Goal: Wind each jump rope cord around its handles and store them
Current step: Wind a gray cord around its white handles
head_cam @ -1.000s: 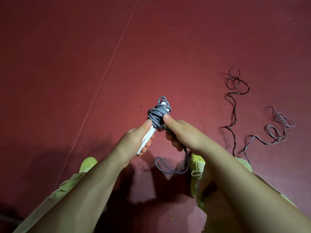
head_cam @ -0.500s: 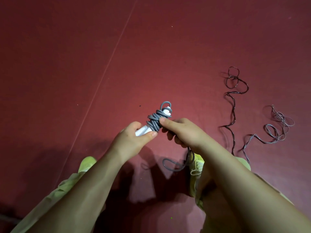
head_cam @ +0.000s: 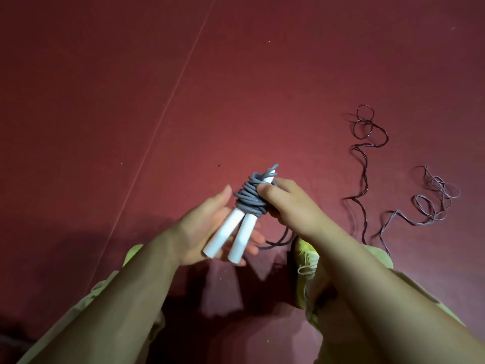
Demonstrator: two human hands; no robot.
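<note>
Two white handles (head_cam: 228,232) of a grey jump rope lie side by side across the palm of my left hand (head_cam: 194,232), whose fingers stretch out under them with the thumb raised. Grey cord (head_cam: 249,200) is wound in many turns around the handles' upper ends. My right hand (head_cam: 291,208) grips that wound bundle, thumb pressed on the coils and fingers curled behind. A loose loop of the cord (head_cam: 278,244) hangs below my right wrist.
On the red floor at the right lie a dark unwound rope (head_cam: 364,153) and a pale thin rope (head_cam: 430,203), both tangled. A thin white line (head_cam: 162,122) crosses the floor. My yellow-green shoes (head_cam: 305,254) and pale trouser legs are below my arms.
The handles have swung round so their white ends point toward me on my flattened left palm. The hanging loop of cord has grown shorter. My right hand now clasps the coils.
</note>
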